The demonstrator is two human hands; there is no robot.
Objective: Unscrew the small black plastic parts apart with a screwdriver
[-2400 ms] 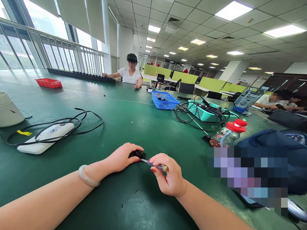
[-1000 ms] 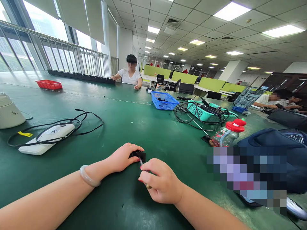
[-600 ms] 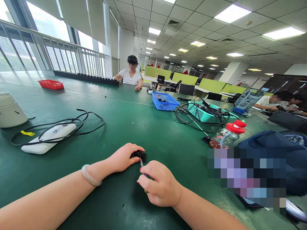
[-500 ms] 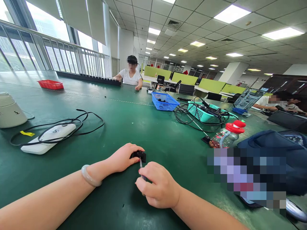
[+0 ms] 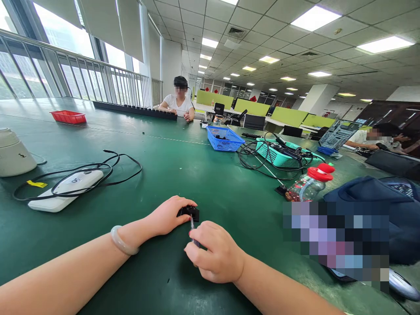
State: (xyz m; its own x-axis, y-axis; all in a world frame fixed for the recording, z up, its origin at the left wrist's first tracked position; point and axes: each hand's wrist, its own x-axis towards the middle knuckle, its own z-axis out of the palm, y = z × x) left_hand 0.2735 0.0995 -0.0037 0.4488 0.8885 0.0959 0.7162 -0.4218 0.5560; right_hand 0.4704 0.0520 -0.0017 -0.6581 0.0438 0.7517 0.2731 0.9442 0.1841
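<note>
Near the middle of the green table (image 5: 157, 175), my left hand (image 5: 170, 215) is closed around a small black block-shaped part (image 5: 194, 213), thumb in front and fingers behind. My right hand (image 5: 218, 253) pinches a thin screwdriver-like tool (image 5: 193, 225) with a clear handle. Its tip points up and away from me and meets the near side of the black part. My fingers hide most of the handle and the left end of the part.
To the left lies a white power bank (image 5: 67, 190) with a looped black cable. At the right are a blue basket (image 5: 225, 139), a teal basket (image 5: 278, 153) full of cables, a red-lidded jar (image 5: 306, 183) and a dark bag (image 5: 364, 205). A person (image 5: 179, 103) sits across the table.
Both of my hands keep nearly the same pose, the tool tip still at the black part. Across the table, the long black strip has slid right, and the person's hands have come closer together.
</note>
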